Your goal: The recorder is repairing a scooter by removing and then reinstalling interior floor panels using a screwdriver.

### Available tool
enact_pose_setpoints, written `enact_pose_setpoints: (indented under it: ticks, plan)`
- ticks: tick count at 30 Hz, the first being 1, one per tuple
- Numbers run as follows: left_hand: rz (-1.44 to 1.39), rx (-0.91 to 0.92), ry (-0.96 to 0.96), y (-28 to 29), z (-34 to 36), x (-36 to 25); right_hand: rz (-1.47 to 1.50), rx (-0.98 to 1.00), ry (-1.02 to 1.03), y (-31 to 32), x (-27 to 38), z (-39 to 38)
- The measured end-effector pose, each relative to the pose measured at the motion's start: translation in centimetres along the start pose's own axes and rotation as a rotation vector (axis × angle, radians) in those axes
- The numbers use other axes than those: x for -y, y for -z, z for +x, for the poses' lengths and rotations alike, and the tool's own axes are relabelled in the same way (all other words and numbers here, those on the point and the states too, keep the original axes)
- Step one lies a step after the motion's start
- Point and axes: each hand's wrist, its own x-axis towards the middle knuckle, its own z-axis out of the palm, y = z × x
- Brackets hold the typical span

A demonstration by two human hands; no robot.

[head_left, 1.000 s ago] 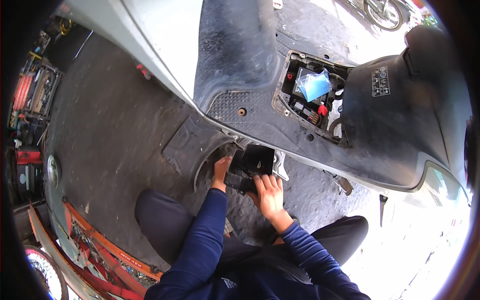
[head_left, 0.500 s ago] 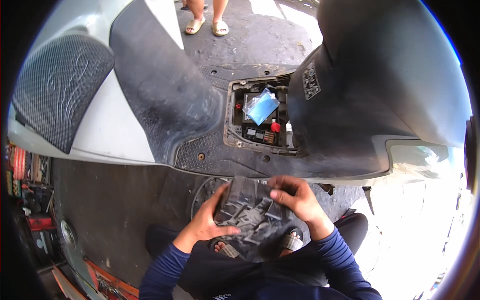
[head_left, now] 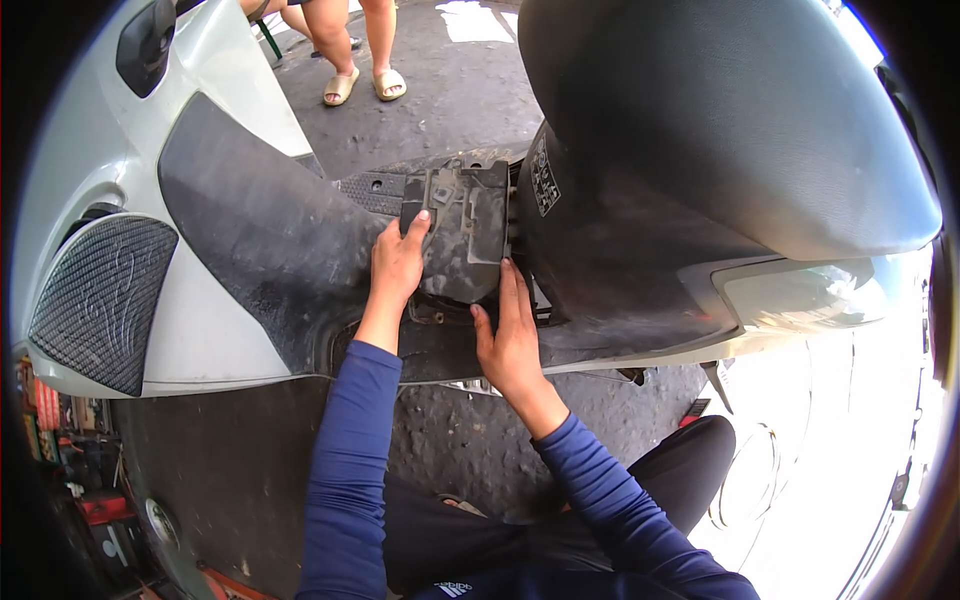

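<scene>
A dusty black plastic cover lies over the opening in the scooter's footboard, its moulded, ribbed face toward me. Along the cover's left edge is my left hand, with one digit resting on top and the other fingers partly hidden. My right hand grips the near right corner, its fingers stretched along the right edge and the thumb at the near edge. Part of the compartment rim shows below the cover. What lies inside the compartment is now hidden.
The black seat rises on the right, and the scooter's front panel on the left. Another person's legs in sandals stand beyond the scooter. Tools and red items are at the lower left.
Both hands have carried the cover away from my body, up onto the footboard opening. The battery, blue packet and fuses seen before are now covered. My view has shifted.
</scene>
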Motion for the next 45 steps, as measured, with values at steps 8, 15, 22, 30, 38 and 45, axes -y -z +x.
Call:
enact_pose_setpoints:
  ticks: [8,15,22,30,38,45]
  plan:
    - [0.183,-0.168,-0.149,-1.1,0.0,0.0,-0.111,0.009,-0.022,1.1,-1.1,0.5]
    - [-0.065,-0.179,-0.134,0.9,1.4,0.6,-0.439,0.251,-0.135,0.0,-2.0,3.4]
    - [0.099,-0.222,-0.298,3.3,-0.8,-4.7,-0.556,0.214,-0.232,-1.4,-4.6,4.3]
    - [-0.177,-0.128,-0.422,7.1,1.7,-6.0,-0.694,0.333,-0.260,-1.7,-4.5,5.4]
    - [-0.314,-0.024,-0.345,7.3,1.4,-5.7,-0.627,0.311,-0.208,-1.8,-5.3,5.5]
    - [-0.344,-0.008,-0.331,7.1,1.5,-5.7,-0.679,0.160,-0.240,-2.9,-5.2,6.3]
